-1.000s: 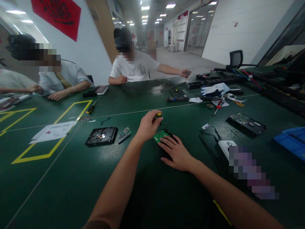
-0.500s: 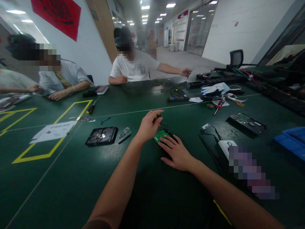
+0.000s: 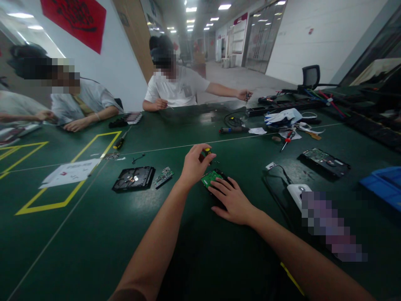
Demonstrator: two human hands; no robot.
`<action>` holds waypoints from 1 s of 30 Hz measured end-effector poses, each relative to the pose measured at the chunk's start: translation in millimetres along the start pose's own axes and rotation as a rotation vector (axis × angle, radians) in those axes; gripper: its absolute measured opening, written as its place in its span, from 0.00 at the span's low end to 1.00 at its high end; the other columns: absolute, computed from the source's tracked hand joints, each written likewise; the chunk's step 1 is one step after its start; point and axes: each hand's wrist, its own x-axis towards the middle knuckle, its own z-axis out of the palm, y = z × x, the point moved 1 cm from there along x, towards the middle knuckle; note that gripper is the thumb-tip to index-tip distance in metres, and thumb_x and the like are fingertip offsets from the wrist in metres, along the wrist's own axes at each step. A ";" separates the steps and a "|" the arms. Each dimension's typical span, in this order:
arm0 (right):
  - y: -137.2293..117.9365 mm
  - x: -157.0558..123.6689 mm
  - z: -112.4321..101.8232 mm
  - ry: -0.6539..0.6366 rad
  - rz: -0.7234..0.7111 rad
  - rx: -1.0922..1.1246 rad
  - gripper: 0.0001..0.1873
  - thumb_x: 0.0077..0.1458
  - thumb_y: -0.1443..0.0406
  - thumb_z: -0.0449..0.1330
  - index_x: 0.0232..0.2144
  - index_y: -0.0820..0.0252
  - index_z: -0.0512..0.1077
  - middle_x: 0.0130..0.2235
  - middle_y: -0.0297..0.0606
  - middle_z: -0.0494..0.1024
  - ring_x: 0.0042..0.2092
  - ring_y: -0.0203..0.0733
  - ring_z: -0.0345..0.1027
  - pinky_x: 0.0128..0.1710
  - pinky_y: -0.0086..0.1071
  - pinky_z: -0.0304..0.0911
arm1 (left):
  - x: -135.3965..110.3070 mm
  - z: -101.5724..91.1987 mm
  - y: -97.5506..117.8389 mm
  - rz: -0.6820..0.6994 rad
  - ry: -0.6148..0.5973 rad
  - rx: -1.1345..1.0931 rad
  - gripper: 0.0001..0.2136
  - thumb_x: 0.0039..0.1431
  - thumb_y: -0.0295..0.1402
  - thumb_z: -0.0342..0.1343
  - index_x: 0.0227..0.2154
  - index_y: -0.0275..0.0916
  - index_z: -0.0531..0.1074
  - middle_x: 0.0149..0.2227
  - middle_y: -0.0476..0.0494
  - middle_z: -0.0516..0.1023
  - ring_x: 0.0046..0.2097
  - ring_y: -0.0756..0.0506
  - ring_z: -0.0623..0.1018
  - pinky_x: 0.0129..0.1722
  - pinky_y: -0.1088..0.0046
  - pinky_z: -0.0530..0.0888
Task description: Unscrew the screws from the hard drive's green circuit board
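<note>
My left hand (image 3: 194, 164) is closed, with thumb and fingers round the yellow-and-black handle of a screwdriver (image 3: 208, 151). Its shaft is too small or hidden to make out, above the far end of a hard drive (image 3: 208, 179). That drive lies with its green circuit board up. Spread fingers of my right hand (image 3: 232, 202) lie flat over the drive's near part, covering much of it. A few tiny dark bits, perhaps screws (image 3: 217, 161), rest just beyond the drive.
To the left are an opened hard drive (image 3: 133, 179) and a loose circuit board (image 3: 163, 177). At right lie another hard drive (image 3: 324, 162), a white power strip (image 3: 299, 191), a red screwdriver (image 3: 287, 140) and a blue bin (image 3: 384, 184). Co-workers (image 3: 177, 88) sit across the table.
The fingers of my left hand have shifted and turned around the screwdriver handle, so more of its yellow top shows. My right hand and the drive stay put.
</note>
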 end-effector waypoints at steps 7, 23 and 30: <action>0.4 0.2 -0.1 -0.013 0.007 0.004 0.35 0.67 0.49 0.57 0.71 0.51 0.60 0.71 0.44 0.62 0.74 0.57 0.46 0.72 0.59 0.37 | -2.5 1.6 1.8 -0.146 -0.087 -0.120 0.16 0.59 0.42 0.67 0.42 0.42 0.68 0.35 0.50 0.79 0.26 0.51 0.77 0.25 0.76 0.73; 0.0 0.1 -0.4 -0.011 0.006 0.001 0.35 0.67 0.48 0.56 0.71 0.52 0.60 0.71 0.44 0.62 0.74 0.58 0.46 0.72 0.60 0.37 | -0.6 -5.4 8.4 -0.022 -0.184 -0.098 0.10 0.68 0.38 0.57 0.48 0.40 0.76 0.43 0.43 0.80 0.32 0.49 0.81 0.35 0.72 0.79; 1.0 -0.1 1.1 -0.012 0.005 0.000 0.35 0.67 0.48 0.56 0.71 0.52 0.60 0.72 0.44 0.61 0.74 0.57 0.46 0.72 0.59 0.36 | 0.4 -5.0 5.6 -0.080 -0.142 -0.099 0.10 0.66 0.38 0.60 0.46 0.41 0.74 0.38 0.47 0.80 0.31 0.49 0.82 0.34 0.72 0.79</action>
